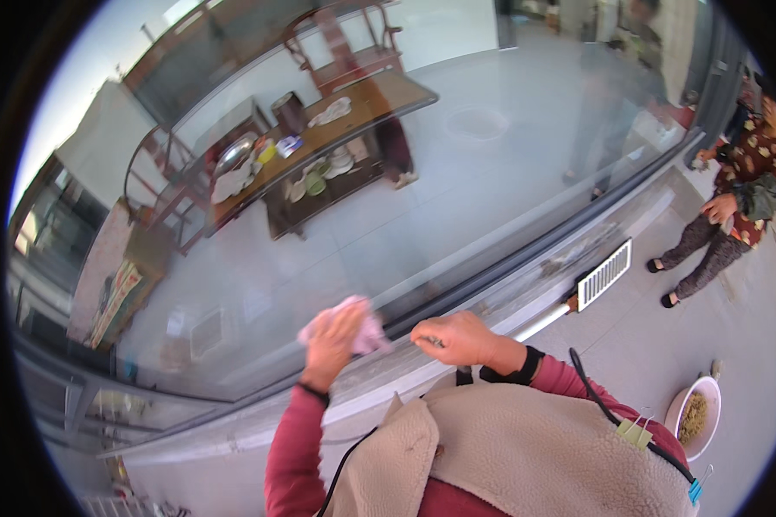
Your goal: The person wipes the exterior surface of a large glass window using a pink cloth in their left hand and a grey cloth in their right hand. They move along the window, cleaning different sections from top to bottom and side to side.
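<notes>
A pink cloth [370, 331] lies spread against a large glass pane [336, 258], and the flat palm of my left hand [337, 336] presses it there, low on the glass. To the right, my right hand [462, 337] is curled into a fist just in front of the dark lower window frame [511, 265]. Between its thumb and fingers shows a small greyish thing [433, 340], too little of it visible to name. Below both hands runs a pale sill [388, 365].
A white slotted head [604, 274] on a pole leans by the sill. A pink basin [716, 413] with yellowish bits stands on the floor at right. A person [750, 174] stands further right. Behind the glass are a wooden table [375, 103] and a wooden armchair [343, 48].
</notes>
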The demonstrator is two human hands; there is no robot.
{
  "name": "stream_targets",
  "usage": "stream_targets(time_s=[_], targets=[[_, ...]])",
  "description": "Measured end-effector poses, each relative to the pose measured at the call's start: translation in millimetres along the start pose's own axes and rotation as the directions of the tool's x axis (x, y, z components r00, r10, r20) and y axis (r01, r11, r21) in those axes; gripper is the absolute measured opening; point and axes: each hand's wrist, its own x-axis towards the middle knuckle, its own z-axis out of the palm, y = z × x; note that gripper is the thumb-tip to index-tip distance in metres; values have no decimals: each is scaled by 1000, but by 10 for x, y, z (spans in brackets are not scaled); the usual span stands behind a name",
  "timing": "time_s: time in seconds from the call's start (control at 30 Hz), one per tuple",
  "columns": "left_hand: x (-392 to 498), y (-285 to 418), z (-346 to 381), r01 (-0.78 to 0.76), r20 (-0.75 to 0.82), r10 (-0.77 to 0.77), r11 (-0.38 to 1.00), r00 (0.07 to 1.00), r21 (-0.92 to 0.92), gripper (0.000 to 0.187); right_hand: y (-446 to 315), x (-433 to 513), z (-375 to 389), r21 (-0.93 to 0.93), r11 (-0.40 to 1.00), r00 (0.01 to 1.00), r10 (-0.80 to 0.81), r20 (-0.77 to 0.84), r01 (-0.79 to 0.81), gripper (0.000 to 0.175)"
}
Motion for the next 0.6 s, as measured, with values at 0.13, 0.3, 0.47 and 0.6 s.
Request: stream_targets(time_s=[0.13,0.3,0.47,0.6], targets=[[-564,-967,-502,551,-470,-427,819,772,159,53,88,-113,-45,-18,997,997,69,-36,-70,7],[-317,-1315,-717,478,-673,-698,691,247,-542,33,48,-207,-1,-49,992,993,118,14,-117,7],[173,-227,140,480,-728,-514,829,453,-287,50,-53,-102,-4,-65,982,979,182,96,-177,7],[-47,-96,427,488,-517,-387,870,764,69,62,-120,17,1,-102,981,981,176,82,-168,8]])
